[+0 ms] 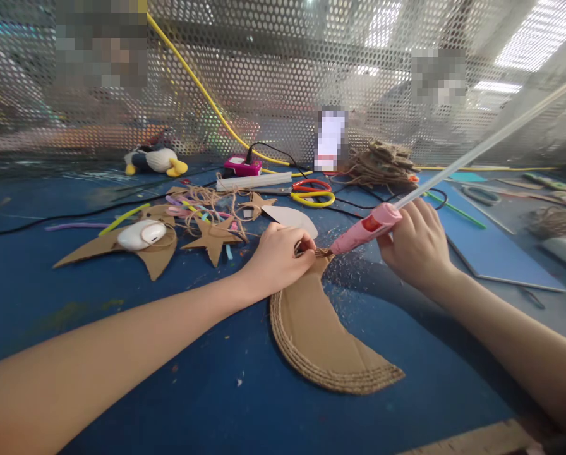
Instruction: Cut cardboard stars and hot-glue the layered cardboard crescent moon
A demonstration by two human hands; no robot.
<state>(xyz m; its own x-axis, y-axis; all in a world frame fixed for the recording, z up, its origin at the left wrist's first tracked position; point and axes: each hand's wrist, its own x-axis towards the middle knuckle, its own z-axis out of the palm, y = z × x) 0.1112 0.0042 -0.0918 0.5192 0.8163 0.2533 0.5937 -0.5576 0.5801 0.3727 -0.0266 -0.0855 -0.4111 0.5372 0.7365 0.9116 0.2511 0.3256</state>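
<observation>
A crescent moon cut from brown cardboard (318,322) lies on the blue table, with several rows of twine (306,366) along its outer curved edge. My left hand (283,256) is closed in a pinch on the twine at the moon's upper tip, partly covering that tip. In my right hand (418,243) is a pink glue gun (366,229), its nozzle at the upper tip beside my left fingertips. A long, clear glue stick (486,136) juts from the gun's back end up to the right.
Cardboard stars (211,240) and another cardboard shape (93,249) with a white case (141,235) lie left. Scissors (314,193), a twine bundle (382,164) and a phone (330,139) are behind. A blue board (496,234) lies right; perforated metal (264,82) stands behind.
</observation>
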